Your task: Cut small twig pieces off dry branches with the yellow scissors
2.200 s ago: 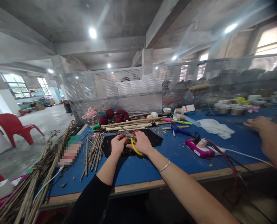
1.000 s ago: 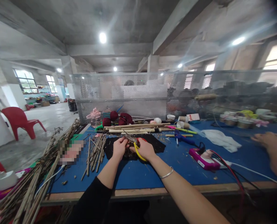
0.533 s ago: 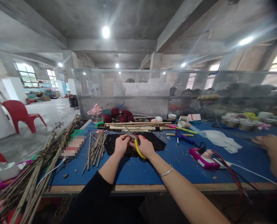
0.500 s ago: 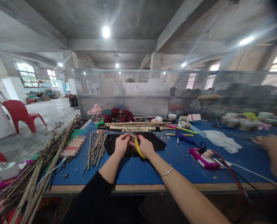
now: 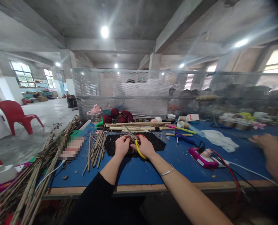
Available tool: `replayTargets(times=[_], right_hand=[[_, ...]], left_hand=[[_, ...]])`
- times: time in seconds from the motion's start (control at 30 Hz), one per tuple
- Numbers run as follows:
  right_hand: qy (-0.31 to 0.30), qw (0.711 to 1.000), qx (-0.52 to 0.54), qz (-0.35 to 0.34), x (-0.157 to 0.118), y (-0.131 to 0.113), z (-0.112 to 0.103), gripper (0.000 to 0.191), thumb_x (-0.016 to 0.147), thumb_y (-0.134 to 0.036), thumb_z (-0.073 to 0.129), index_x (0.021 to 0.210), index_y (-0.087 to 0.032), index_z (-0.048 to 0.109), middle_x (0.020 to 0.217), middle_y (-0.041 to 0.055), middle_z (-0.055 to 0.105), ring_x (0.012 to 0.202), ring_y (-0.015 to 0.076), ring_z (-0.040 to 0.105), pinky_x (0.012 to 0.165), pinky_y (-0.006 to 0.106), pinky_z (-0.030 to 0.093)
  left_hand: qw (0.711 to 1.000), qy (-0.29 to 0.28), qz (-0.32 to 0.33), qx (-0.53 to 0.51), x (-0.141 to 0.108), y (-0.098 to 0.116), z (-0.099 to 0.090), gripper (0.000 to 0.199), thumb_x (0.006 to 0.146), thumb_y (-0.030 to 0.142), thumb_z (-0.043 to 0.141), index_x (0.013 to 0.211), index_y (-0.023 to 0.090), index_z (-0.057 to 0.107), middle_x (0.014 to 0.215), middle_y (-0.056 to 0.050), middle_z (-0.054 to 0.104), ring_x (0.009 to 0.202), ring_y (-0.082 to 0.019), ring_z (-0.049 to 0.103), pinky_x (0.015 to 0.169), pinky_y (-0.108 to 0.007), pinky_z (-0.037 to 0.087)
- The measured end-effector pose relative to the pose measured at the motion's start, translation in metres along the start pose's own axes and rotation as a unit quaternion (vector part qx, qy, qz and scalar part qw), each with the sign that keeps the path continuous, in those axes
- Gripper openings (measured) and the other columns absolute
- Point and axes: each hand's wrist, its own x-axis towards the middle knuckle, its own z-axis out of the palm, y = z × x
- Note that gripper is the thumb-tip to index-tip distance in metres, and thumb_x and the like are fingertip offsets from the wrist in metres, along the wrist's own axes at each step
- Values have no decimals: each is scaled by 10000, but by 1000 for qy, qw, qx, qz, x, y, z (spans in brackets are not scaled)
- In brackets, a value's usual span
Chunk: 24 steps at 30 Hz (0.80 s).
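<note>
In my right hand (image 5: 147, 147) is a pair of scissors (image 5: 136, 144) with yellow handles, its metal blades pointing up and to the left. My left hand (image 5: 121, 145) is closed in a pinch beside the blades; what its fingers hold is too small and hidden to name. Both hands are over a black cloth (image 5: 158, 142) strewn with brown dry bits. Left of the cloth lies a pile of short cut dry stems (image 5: 97, 146).
Long bundled dry stems (image 5: 39, 159) lean at the table's left edge. Sticks (image 5: 139, 128) lie behind the cloth. A purple power strip (image 5: 203, 158), cables and a white plastic bag (image 5: 219, 139) are to the right. Another person's hand (image 5: 266, 142) is at far right. A mesh screen (image 5: 148, 106) stands behind.
The view has shifted slightly, moving the surroundings a little to the left. My hands and the scissors keep nearly the same pose over the cloth.
</note>
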Motion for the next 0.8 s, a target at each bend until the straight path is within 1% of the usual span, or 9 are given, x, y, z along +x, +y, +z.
replayTargets(times=[0.07,0.17,0.23,0.33,0.4,0.47,0.57,0.67,0.8], right_hand=[[10,1000,8,-13,1,1,1,395,667,-497,596,877,-185,476,850,51,567,799,176,534,666,253,350],[16,999,25,-20,2,1,3,386,663,-464,608,889,-181,473,856,48,551,820,171,522,699,257,359],[16,999,35,-16,2,1,3,375,669,-451,604,894,-181,471,860,46,548,816,168,519,696,255,361],[19,998,51,-8,2,2,1,365,678,-434,597,913,-183,474,873,47,552,794,164,520,671,248,359],[22,998,65,-2,2,3,-2,360,694,-424,579,943,-187,474,879,45,560,784,159,524,659,241,356],[29,997,71,6,2,3,-6,345,718,-418,547,967,-192,472,870,39,569,769,154,530,649,234,353],[39,998,53,19,2,4,-11,299,737,-410,513,949,-200,492,847,29,585,748,151,538,630,225,348],[21,998,36,35,3,6,-13,269,732,-407,513,909,-204,537,821,29,608,728,154,548,615,221,348],[-5,998,54,44,4,10,-15,261,745,-379,489,907,-198,585,797,37,638,709,158,562,611,218,360]], left_hand=[[1000,-6,6,7,-2,4,0,212,722,239,501,763,152,690,764,-53,683,737,-162,602,729,-259,436],[999,-15,-6,-32,-3,7,2,213,723,243,495,757,149,683,725,-44,677,689,-151,594,688,-248,440],[996,-9,-31,-81,-1,5,4,218,718,264,506,778,141,676,714,-44,670,665,-144,588,658,-241,446],[983,13,-95,-154,1,2,7,262,712,316,521,830,124,654,711,-55,653,638,-144,583,578,-234,455],[978,18,-124,-169,1,2,7,273,704,334,532,836,123,643,692,-54,637,599,-138,571,520,-222,447],[982,7,-115,-147,-1,3,6,244,694,329,545,798,131,642,649,-42,617,545,-122,545,481,-206,429],[990,-12,-72,-117,-4,7,3,199,710,323,525,734,151,624,587,-13,574,497,-101,498,445,-182,391],[991,-14,-59,-121,-5,8,1,217,747,341,466,707,165,587,564,9,527,489,-93,469,418,-167,352],[993,-19,-51,-108,-2,6,0,245,768,361,431,688,167,558,561,16,501,488,-88,444,428,-169,330]])
